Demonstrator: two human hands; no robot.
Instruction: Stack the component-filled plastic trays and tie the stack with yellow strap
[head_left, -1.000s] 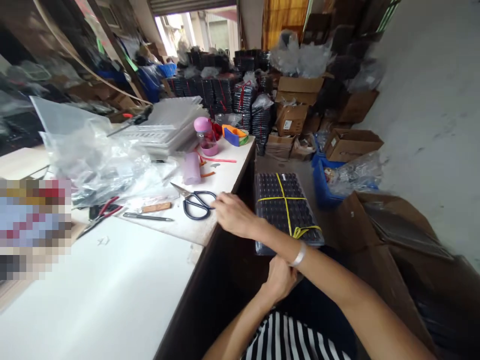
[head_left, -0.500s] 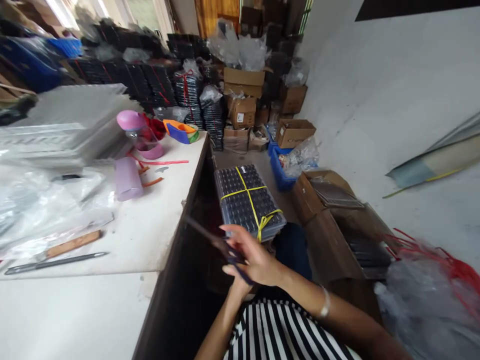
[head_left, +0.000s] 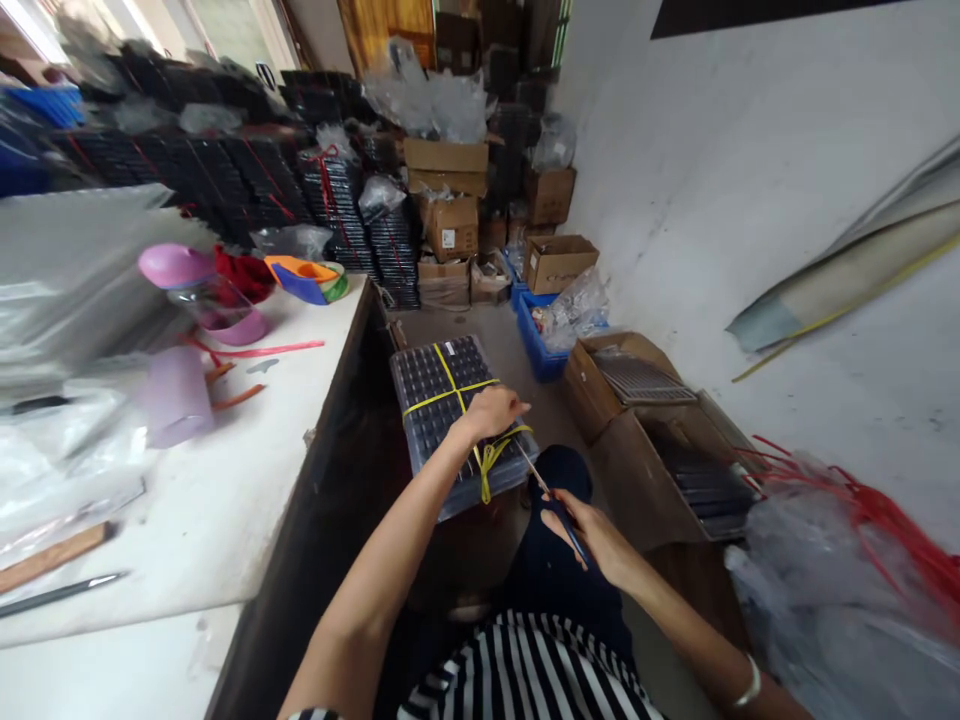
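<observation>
A stack of black-celled plastic trays [head_left: 429,385] is tied crosswise with a yellow ribbon [head_left: 489,462], knotted in a bow near its front edge. Over the top of the stack, my left hand [head_left: 491,412] is closed at the ribbon beside the bow; its fingertips are partly hidden. My right hand [head_left: 596,540] grips a pair of scissors [head_left: 557,503] by the dark handles. Their blades point up and left, with the tips at the loose ribbon by the stack's right corner.
On the left, a white table [head_left: 259,465] bears a purple cup [head_left: 180,397], a pink-lidded bottle [head_left: 214,300] and a pen [head_left: 64,592]. To the right stand open cardboard boxes [head_left: 607,385], a blue crate [head_left: 541,345] and clear plastic bags [head_left: 832,570]. Tied black stacks [head_left: 394,250] line the back.
My left hand has moved up from below the scissors onto the tray stack. My right hand has shifted right and down, swinging the scissors toward the ribbon. The view has turned right.
</observation>
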